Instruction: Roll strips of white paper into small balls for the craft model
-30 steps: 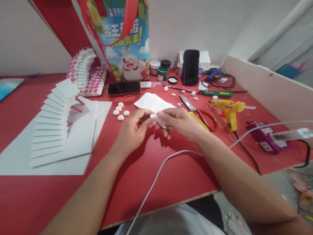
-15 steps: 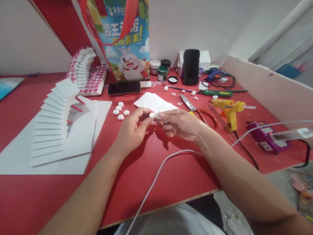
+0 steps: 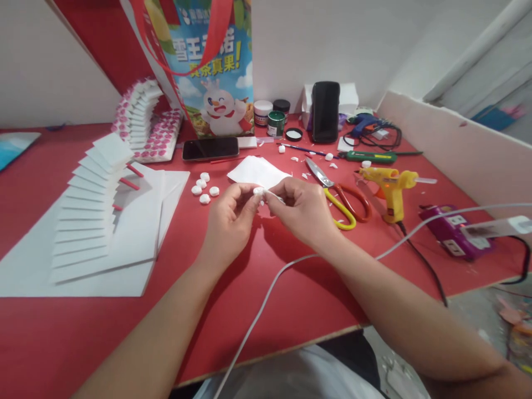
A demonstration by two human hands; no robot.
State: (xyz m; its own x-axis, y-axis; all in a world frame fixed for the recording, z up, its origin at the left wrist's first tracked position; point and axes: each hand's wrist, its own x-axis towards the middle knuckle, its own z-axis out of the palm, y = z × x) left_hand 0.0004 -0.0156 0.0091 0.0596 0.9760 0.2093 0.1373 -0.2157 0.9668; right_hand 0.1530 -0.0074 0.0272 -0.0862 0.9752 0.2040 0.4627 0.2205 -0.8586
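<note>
A small coil of white paper strip (image 3: 259, 191) is pinched between the thumb and forefinger of my left hand (image 3: 228, 227). My right hand (image 3: 306, 213) pinches the strip close beside the coil, its thumb and fingertips nearly meeting those of my left hand. Part of the strip is hidden behind the right fingers. Just beyond both hands lie white paper pieces (image 3: 256, 170). Left of my left hand, several small white paper rolls (image 3: 201, 184) sit in a loose group. Scissors (image 3: 344, 202) with one yellow and one red handle rest to the right of my right hand.
A stepped white construction (image 3: 87, 208) stands on white boards at left. Behind are a printed bag (image 3: 220, 72), a phone (image 3: 211, 148) and paint jars (image 3: 276, 123). A yellow glue gun (image 3: 390, 185) and purple power block (image 3: 455, 230) stand right; a white cable (image 3: 272, 293) crosses the front.
My right hand has turned over and drawn in, its fingers now curled closer to the coil. More of the scissors' yellow handle shows. My left hand has barely moved.
</note>
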